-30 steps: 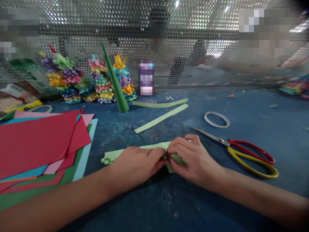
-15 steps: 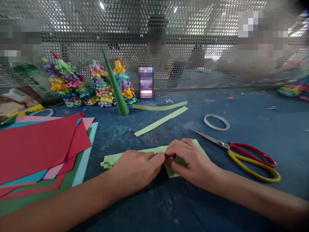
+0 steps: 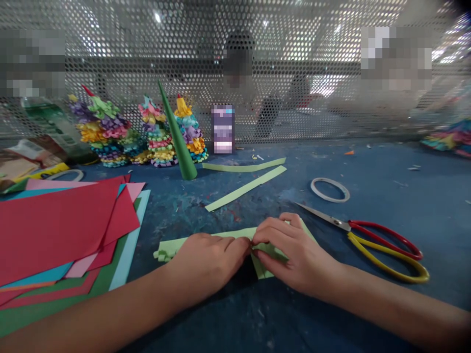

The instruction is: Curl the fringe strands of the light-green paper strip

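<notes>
My left hand (image 3: 206,260) and my right hand (image 3: 290,252) meet over a light green paper strip (image 3: 172,245) lying on the blue table (image 3: 386,206). Both hands have their fingers curled and pinched on the strip where they touch, near its middle. The strip's left end shows small curled cuts. Its right part is mostly hidden under my right hand.
Scissors (image 3: 371,238) with red and yellow handles lie right of my right hand, a tape ring (image 3: 330,189) behind them. Two loose green strips (image 3: 245,188) lie farther back. A coloured paper stack (image 3: 62,230) fills the left. A green cone (image 3: 176,132) and paper trees (image 3: 105,130) stand before a perforated screen.
Both hands stay pinched on the green strip with only slight finger shifts. The view has tilted a little, so everything sits slightly lower in the picture.
</notes>
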### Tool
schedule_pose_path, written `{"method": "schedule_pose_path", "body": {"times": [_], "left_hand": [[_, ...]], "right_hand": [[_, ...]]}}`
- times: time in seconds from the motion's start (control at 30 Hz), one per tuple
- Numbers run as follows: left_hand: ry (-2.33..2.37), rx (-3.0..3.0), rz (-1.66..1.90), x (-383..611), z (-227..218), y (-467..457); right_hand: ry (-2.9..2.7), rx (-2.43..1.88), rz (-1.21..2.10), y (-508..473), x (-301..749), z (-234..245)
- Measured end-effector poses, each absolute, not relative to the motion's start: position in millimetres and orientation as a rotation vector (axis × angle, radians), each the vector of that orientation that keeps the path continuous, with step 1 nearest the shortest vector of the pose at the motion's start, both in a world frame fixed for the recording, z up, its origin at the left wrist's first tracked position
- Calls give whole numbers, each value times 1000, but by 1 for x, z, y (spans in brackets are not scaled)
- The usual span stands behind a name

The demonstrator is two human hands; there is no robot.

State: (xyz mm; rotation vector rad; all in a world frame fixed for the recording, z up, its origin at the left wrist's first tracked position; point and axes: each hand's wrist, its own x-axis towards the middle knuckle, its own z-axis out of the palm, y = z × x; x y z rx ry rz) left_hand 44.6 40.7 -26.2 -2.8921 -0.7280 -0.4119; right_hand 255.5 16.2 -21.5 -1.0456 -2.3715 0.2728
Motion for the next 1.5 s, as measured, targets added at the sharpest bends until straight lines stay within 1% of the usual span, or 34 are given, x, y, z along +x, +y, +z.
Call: {"method": "schedule_pose_path", "body": {"times": [0.23,0.43,0.67,0.83,1.3,1.5], "left_hand": [[-710,-2915,-393,47,-28,42],[-811,-2898,-412,50,-24,39],[-779,-2908,-374,48,-26,41],[-780,-2926,-312,47,-24,40],[-692,-2830,-398,47,-26,38],[-750,-2792,-363,48,-25,37]], "right_hand": [[-2392,-1069,202,17,253,-23],[-2387,-1148,324,18,252,-21],[-2381,-1163,407,18,252,-19],[-2396,-1152,387,18,251,-20],[-2423,-1072,266,16,254,-22],[-2399,-1133,386,21,252,-21]]}}
